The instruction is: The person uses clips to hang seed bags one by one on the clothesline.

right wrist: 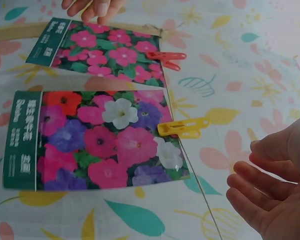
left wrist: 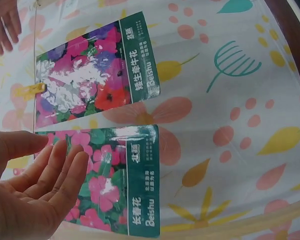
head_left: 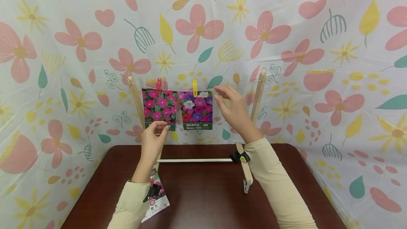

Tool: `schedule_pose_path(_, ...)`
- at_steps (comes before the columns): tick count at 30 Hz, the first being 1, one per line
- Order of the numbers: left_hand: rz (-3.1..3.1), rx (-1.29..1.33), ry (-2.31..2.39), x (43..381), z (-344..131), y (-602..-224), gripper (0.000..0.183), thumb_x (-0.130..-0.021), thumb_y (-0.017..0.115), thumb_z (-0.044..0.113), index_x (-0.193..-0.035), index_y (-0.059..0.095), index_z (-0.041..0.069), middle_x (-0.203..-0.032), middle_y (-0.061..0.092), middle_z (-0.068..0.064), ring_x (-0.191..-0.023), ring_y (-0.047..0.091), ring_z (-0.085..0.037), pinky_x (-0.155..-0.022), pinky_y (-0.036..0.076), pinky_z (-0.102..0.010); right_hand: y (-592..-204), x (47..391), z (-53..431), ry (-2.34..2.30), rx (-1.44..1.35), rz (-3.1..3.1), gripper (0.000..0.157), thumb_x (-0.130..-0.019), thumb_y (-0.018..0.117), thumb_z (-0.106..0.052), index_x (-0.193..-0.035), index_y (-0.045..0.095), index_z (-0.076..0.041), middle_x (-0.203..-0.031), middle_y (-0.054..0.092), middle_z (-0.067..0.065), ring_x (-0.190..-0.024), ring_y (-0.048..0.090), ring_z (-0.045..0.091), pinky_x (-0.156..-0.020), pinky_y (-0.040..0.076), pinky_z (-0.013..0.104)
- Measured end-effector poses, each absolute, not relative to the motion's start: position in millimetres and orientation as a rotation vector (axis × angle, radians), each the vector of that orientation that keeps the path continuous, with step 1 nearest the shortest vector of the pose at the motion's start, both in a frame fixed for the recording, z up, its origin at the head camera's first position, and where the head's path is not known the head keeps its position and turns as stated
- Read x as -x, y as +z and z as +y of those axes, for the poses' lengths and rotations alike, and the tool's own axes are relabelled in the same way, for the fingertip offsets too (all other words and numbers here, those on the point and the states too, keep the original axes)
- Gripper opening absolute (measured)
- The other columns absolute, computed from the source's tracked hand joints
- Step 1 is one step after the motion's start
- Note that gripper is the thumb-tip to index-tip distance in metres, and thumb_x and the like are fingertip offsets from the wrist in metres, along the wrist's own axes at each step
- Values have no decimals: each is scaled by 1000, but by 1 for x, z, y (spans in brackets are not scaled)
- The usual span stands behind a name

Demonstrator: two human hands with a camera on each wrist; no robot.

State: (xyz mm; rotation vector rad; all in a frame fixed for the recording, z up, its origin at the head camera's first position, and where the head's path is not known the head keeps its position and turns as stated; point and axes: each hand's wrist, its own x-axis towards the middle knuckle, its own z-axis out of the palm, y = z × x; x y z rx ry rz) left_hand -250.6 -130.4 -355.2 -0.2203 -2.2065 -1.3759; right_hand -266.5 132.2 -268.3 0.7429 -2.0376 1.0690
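Observation:
Two seed packets hang side by side from a thin string. A red clothespin clips the packet with pink flowers, and a yellow clothespin clips the packet with mixed flowers. In front of the pink packet's lower part is my left hand, its fingers loosely bent with nothing between them in the left wrist view. My right hand is beside the mixed packet's upper right corner, near the string. Seen from the right wrist, its relaxed fingers hold nothing and stand apart from the packet and the yellow clothespin.
Wooden posts carry the string at both ends, joined low down by a white rod. Another packet lies on the dark table, partly behind my left forearm. A flower-patterned cloth hangs behind.

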Motion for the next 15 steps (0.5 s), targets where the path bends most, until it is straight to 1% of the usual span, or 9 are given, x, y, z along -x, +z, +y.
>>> schedule_pose_path(7,-2167,151,-1355,240,-136,-362,17,-90,67,8,-104,67,-2,-90,70,-13,-84,68,-26,-71,54,-28,-287,256,145,1106,-703,-1934,27,-92,63,-4,-118,64,2,-111,65,15,-103,60,27,-92,48,35)
schedule_pose_path(9,-2153,136,-1334,237,-138,-365,16,-89,67,7,-103,67,-1,-89,70,-14,-84,68,-27,-71,54,-28,-293,251,149,1136,-693,-1916,27,-92,63,-2,-118,64,2,-112,65,16,-104,60,26,-93,48,35)
schedule_pose_path(13,-2144,92,-1297,232,-142,-372,15,-89,68,6,-102,68,0,-88,70,-14,-84,68,-28,-72,55,-33,-304,243,158,1160,-667,-1893,28,-90,63,2,-118,63,4,-112,64,19,-104,60,29,-92,48,37)
schedule_pose_path(15,-2148,63,-1289,230,-144,-376,15,-89,68,7,-103,68,1,-88,71,-13,-84,68,-27,-72,55,-33,-310,240,163,1149,-653,-1888,28,-90,63,3,-118,63,5,-111,64,20,-104,60,30,-92,48,36)
